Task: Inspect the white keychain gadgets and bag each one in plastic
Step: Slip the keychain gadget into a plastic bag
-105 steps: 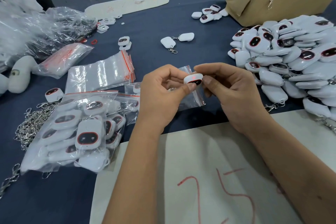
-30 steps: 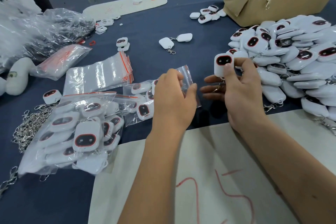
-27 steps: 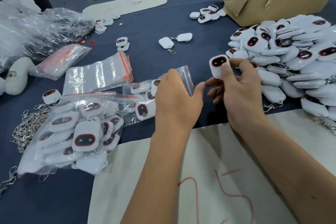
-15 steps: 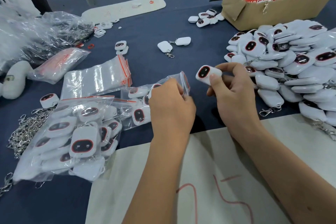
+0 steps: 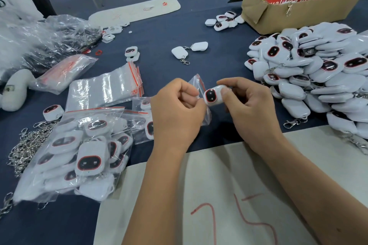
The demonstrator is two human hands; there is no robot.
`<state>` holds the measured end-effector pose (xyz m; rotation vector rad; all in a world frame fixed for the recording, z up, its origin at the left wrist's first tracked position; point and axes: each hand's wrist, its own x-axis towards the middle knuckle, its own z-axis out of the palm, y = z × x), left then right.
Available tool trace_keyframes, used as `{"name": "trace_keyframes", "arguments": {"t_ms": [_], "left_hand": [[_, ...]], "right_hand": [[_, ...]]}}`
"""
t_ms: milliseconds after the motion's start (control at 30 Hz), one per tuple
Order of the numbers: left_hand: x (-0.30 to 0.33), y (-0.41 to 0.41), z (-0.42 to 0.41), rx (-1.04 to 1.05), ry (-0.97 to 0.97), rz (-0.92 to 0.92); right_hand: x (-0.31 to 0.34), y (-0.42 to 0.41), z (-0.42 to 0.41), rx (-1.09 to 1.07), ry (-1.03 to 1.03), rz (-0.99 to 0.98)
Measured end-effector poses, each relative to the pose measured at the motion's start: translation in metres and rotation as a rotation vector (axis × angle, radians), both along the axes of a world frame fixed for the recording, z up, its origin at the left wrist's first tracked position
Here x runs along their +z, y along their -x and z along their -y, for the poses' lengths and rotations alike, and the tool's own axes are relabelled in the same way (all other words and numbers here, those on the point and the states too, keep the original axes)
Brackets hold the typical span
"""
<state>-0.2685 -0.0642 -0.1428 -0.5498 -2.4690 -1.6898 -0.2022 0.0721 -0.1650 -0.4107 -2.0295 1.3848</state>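
My right hand (image 5: 249,109) pinches a white keychain gadget (image 5: 214,94) with a dark, red-rimmed face, thumb on its right side. My left hand (image 5: 175,113) pinches a small clear zip bag (image 5: 199,83) with a red strip; the gadget sits at the bag's edge. A large heap of unbagged white gadgets (image 5: 310,73) lies to the right. Bagged gadgets (image 5: 79,151) are piled inside a larger clear bag at the lower left, with several single bagged ones (image 5: 143,119) beside it.
A stack of empty zip bags (image 5: 105,87) lies left of centre. Loose metal chains (image 5: 25,145) sit at the far left. A cardboard box (image 5: 288,10) with a red sign stands at the back right. A beige board (image 5: 219,205) with red marks lies under my forearms.
My right hand took a gadget from the heap and brought it left and down to the bag. My left hand lifted the zip bag up to meet it.
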Motion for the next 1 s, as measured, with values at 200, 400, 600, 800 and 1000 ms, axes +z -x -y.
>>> {"name": "trace_keyframes", "arguments": {"t_ms": [200,400,600,800,1000], "left_hand": [[-0.001,-0.003,-0.001,-0.023,0.041,-0.144],[0.002,-0.004,-0.001,0.013,-0.046,-0.256],[0.002,-0.009,-0.004,-0.019,0.024,-0.362],[0.003,-0.012,-0.008,-0.030,0.043,-0.465],[0.002,-0.017,-0.014,-0.042,0.027,-0.526]], "right_hand": [[0.003,-0.002,0.004,0.054,-0.100,0.014],[0.004,-0.001,0.007,0.010,-0.245,0.107],[0.006,-0.002,0.008,0.082,-0.041,0.013],[0.008,-0.002,0.005,0.363,-0.022,-0.007],[0.012,-0.003,0.007,0.484,0.032,0.060]]}}
